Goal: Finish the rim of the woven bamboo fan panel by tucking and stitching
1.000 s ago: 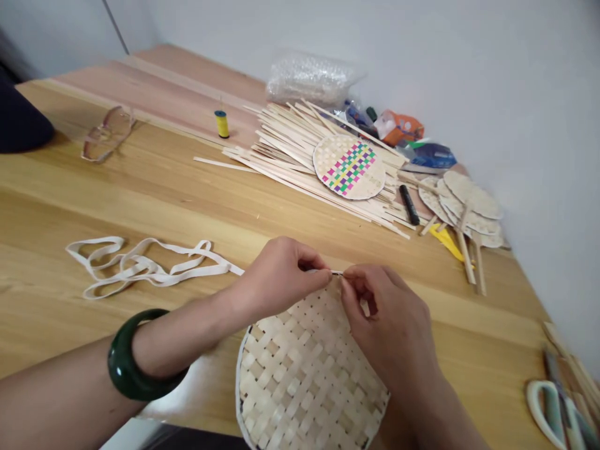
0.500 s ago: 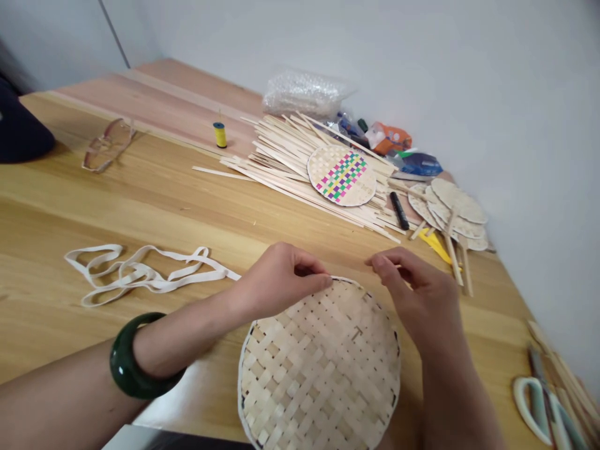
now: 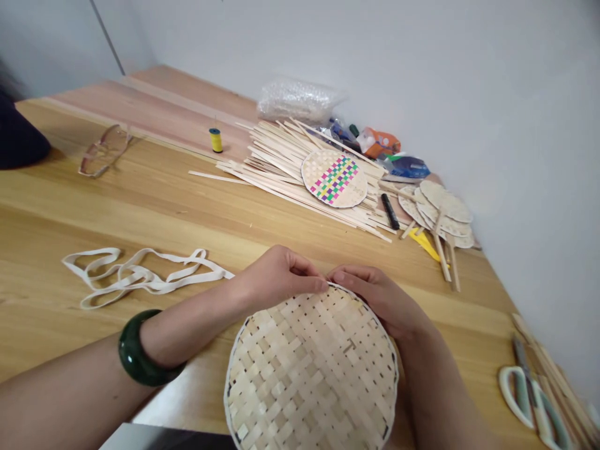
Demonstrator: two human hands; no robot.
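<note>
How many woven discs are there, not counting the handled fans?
2: a plain disc gripped by the left hand and right hand at the near edge; a colour-checked disc on the bamboo strips. More may hide underneath.

The disc is round, woven of pale flat strips crossing over and under in a checker pattern, with a thin white edging along its rim. Its far rim sits under the fingertips of my left hand and right hand, which meet there; the rest spreads toward me between my wrists.
</note>
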